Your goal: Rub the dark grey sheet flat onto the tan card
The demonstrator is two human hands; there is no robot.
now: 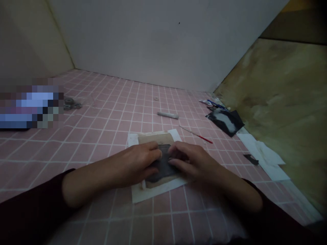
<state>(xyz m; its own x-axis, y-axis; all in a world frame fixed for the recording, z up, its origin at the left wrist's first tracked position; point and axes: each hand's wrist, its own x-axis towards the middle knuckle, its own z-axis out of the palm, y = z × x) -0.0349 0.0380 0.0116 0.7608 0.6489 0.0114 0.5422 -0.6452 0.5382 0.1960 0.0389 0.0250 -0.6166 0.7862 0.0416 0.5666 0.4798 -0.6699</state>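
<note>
A dark grey, flat sheet (163, 170) lies on a tan board (150, 139), with white paper (143, 196) underneath. My left hand (143, 158) rests over the left side of the dark sheet, its fingers bent and its thumb apart from them, fingertips touching the surface. On the right side, my right hand (191, 158) is curled, with thumb and fingers drawn toward each other. A small dark bit shows at the right thumb tip; what it is cannot be made out. Part of the sheet is hidden under both hands.
Beyond the board lie a grey bar (168, 115) and a thin red-handled tool (201, 137). A black sheet with white residue (226, 121), white paper (265, 158) and a dark scrap (251, 159) lie right. Round grey pieces (69, 102) sit left, near a blurred-out screen (33, 105).
</note>
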